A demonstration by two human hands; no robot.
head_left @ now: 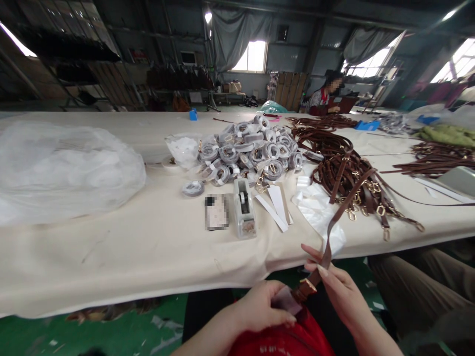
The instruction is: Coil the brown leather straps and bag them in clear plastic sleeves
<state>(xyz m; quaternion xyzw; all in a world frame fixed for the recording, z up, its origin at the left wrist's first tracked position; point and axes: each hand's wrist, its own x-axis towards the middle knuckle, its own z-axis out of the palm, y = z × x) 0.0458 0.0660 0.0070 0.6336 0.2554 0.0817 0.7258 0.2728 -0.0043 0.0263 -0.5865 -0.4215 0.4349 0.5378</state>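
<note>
A brown leather strap (336,217) with a gold buckle (307,286) runs from my lap up over the table edge to the strap pile. Near the buckle, my right hand (339,284) pinches the strap between thumb and fingers. My left hand (260,304) is closed around the strap's lower end, where a pale greyish wrapping (287,300) shows between thumb and fingers. Many brown straps with gold clasps (347,165) lie heaped on the table at the right. To their left is a mound of coiled straps in greyish wrapping (252,148).
A tape dispenser (245,207) stands beside a pixelated phone-like object (216,211). White paper strips (275,205) and thin white sheets (319,212) lie nearby. A large translucent plastic bag (70,170) covers the left side. One person (326,94) sits across the table; another's legs (419,282) are at right.
</note>
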